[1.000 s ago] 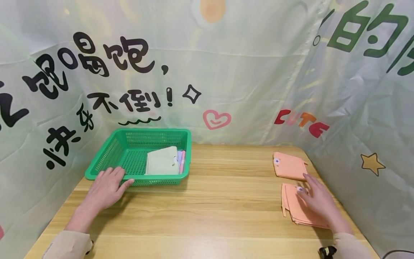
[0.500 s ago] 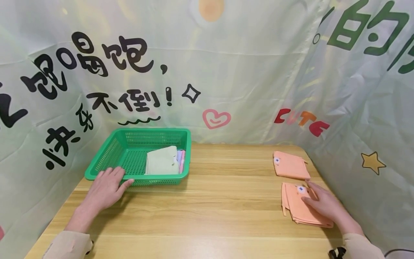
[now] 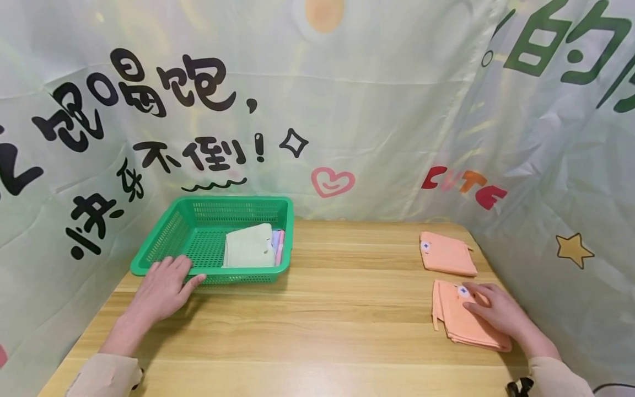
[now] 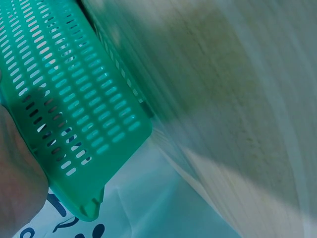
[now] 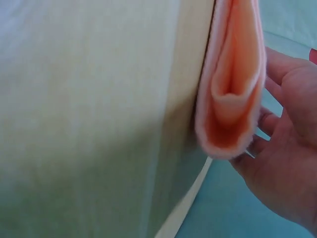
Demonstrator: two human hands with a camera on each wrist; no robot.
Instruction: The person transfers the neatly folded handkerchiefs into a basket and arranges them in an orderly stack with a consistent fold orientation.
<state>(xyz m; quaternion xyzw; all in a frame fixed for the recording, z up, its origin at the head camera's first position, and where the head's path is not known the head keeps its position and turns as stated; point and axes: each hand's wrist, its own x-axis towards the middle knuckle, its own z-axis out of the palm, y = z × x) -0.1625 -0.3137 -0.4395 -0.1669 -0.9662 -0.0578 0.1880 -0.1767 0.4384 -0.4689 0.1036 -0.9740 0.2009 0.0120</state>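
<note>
On the right of the table, a peach folded towel (image 3: pixel 458 317) with a small white eye patch lies near me, its layered fold facing the right wrist camera. My right hand (image 3: pixel 502 310) is over its upper right part, with thumb and fingers spread around that area. A second peach folded towel (image 3: pixel 448 256) lies just beyond. At the left, my left hand (image 3: pixel 163 289) has its fingers hooked over the front rim of a green plastic basket (image 3: pixel 223 272), thumb outside. Its palm edge shows beside the slotted basket wall in the left wrist view.
Inside the basket, a cream folded towel (image 3: pixel 248 248) lies beside a lilac and pink cloth (image 3: pixel 279 248). Printed fabric walls (image 3: pixel 377 132) enclose the wooden table (image 3: pixel 347 309) at the back and sides. A dark cable (image 3: pixel 615 386) shows at lower right.
My right hand has moved slightly right over the nearer towel, and its fingers have drawn back from the farther towel. The left hand and the basket have stayed put.
</note>
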